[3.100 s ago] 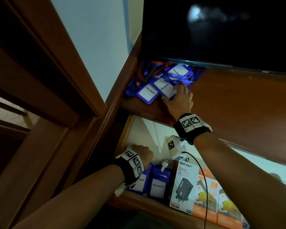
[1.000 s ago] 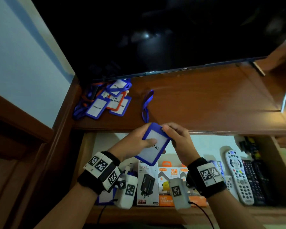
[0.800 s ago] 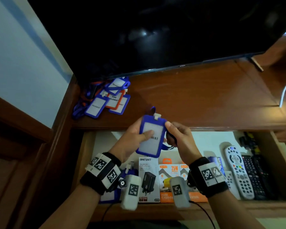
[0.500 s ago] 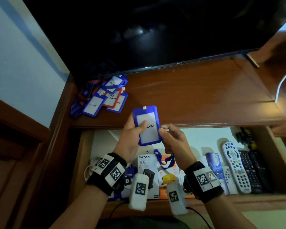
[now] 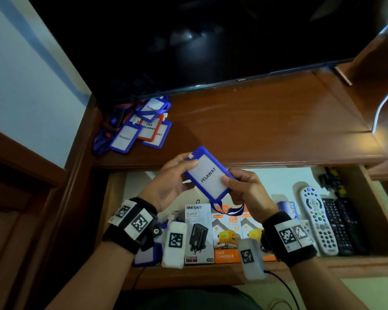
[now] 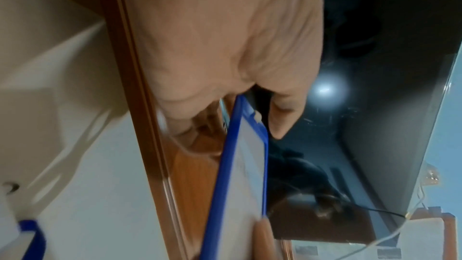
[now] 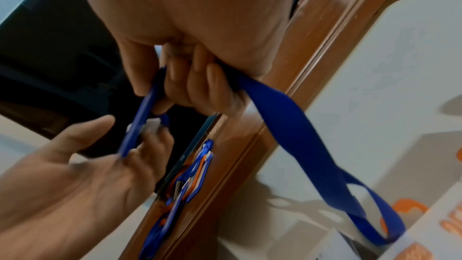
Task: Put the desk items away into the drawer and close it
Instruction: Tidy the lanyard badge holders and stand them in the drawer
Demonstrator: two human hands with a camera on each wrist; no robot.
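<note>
A blue badge holder [image 5: 207, 174] marked PELAWAT hangs tilted over the open drawer [image 5: 372, 206], held by both hands. My left hand [image 5: 177, 173] pinches its upper clip end [image 6: 257, 118]. My right hand [image 5: 238, 186] grips its lower end, and its fingers [image 7: 200, 86] curl round the blue lanyard [image 7: 300, 145]. That lanyard dangles in a loop [image 5: 229, 209] over the boxes. A pile of several more badge holders [image 5: 141, 128], blue and one orange, lies on the desk top [image 5: 267, 130] at the left, under the screen.
Inside the drawer stand charger boxes [image 5: 198, 233], a white remote [image 5: 316, 220], dark remotes [image 5: 341, 224] and a blue badge holder [image 5: 147, 256] at the front left. A large dark screen [image 5: 211, 41] overhangs the desk's back. A wall [image 5: 20, 74] borders the left.
The badge holder has turned from upright to tilted, its clip end now up-left. Both hands keep hold of it, and the lanyard now hangs lower over the boxes.
</note>
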